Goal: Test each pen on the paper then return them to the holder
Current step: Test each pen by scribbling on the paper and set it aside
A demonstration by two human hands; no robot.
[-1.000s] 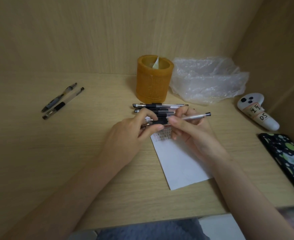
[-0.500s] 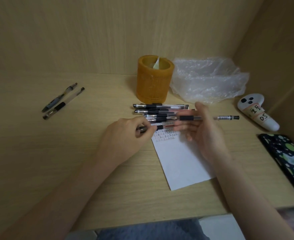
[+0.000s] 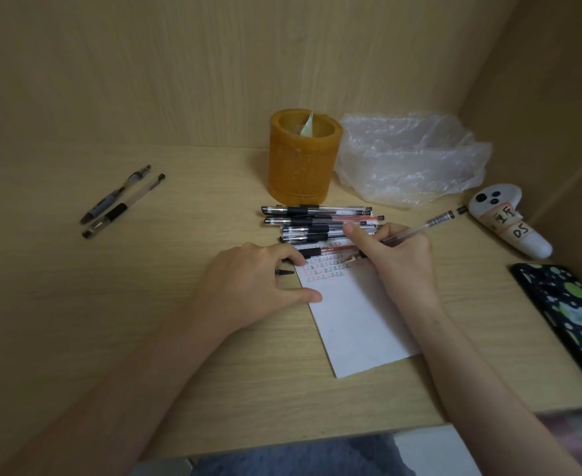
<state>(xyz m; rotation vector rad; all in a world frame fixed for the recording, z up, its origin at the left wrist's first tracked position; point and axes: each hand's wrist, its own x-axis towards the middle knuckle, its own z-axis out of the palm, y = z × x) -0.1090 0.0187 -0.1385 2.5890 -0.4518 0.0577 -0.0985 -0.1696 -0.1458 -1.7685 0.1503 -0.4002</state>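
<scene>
Right hand (image 3: 403, 266) grips clear-barrelled pen (image 3: 420, 230) over white paper sheet (image 3: 358, 321); left hand (image 3: 248, 286) pinches small black cap (image 3: 285, 272), thumb on sheet.

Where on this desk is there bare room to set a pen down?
Bare desk lies between the two loose pens and the left hand, down to the near edge. Crowded: the pen pile between holder and paper, and the right side with bag, controller, phone.

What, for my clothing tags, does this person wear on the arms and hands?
Nothing that shows. The left hand and right hand are bare, with no gloves, rings, watch or bands. Both forearms are uncovered as far as the picture's edge, with no sleeves in view.
</scene>
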